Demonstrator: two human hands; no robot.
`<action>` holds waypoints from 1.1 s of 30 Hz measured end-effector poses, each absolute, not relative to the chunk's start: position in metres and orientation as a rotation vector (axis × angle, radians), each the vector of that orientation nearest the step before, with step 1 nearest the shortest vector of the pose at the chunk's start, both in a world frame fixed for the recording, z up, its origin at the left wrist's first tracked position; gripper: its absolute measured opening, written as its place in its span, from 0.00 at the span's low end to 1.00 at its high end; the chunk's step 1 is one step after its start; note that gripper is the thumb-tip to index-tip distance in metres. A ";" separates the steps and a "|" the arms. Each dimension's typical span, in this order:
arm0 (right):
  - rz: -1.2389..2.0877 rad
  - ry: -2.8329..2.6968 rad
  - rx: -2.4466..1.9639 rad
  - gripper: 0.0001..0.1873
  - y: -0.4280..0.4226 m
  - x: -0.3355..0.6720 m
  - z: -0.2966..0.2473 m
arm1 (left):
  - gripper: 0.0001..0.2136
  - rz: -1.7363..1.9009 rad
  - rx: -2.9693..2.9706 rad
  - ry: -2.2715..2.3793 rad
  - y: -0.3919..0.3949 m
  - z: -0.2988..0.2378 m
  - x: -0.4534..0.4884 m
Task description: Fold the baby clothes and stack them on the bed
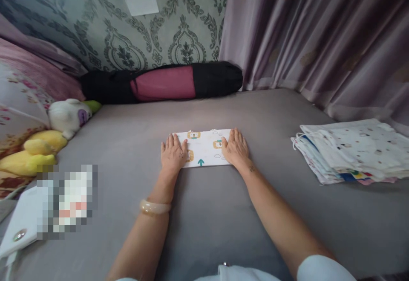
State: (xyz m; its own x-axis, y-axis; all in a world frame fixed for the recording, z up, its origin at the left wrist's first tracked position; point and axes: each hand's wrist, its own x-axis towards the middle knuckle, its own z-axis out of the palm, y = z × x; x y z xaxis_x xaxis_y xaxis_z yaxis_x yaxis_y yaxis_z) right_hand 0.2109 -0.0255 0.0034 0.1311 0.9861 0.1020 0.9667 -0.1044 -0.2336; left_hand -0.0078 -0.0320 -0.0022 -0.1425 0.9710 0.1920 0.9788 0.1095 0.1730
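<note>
A white cloth (pixel 206 151) printed with lion faces and a green arrow lies folded into a flat rectangle on the grey bed sheet (pixel 204 212). My left hand (pixel 174 153) rests flat on its left end, fingers extended and a little apart. On the right end my right hand (pixel 235 146) lies flat too, its thumb spread inward over the print. Both palms press down from above, and neither hand grips the cloth. The cloth's two ends are partly hidden under my hands.
A stack of folded printed cloths (pixel 351 151) sits at the right. A long black and pink bag (pixel 162 83) lies along the wall. At the left are a white plush toy (pixel 65 117), a yellow plush toy (pixel 32 155), a white device with a cable (pixel 25 217) and a blurred-out object (pixel 75 200).
</note>
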 end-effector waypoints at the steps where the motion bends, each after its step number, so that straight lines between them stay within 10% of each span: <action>1: 0.101 -1.923 -2.154 0.34 -0.026 0.210 0.005 | 0.30 -0.433 -2.020 -2.309 -0.032 -0.002 -0.007; 33: 0.059 -2.245 -1.724 0.29 -0.040 0.169 0.005 | 0.24 -0.398 -2.432 -2.019 -0.041 0.007 0.035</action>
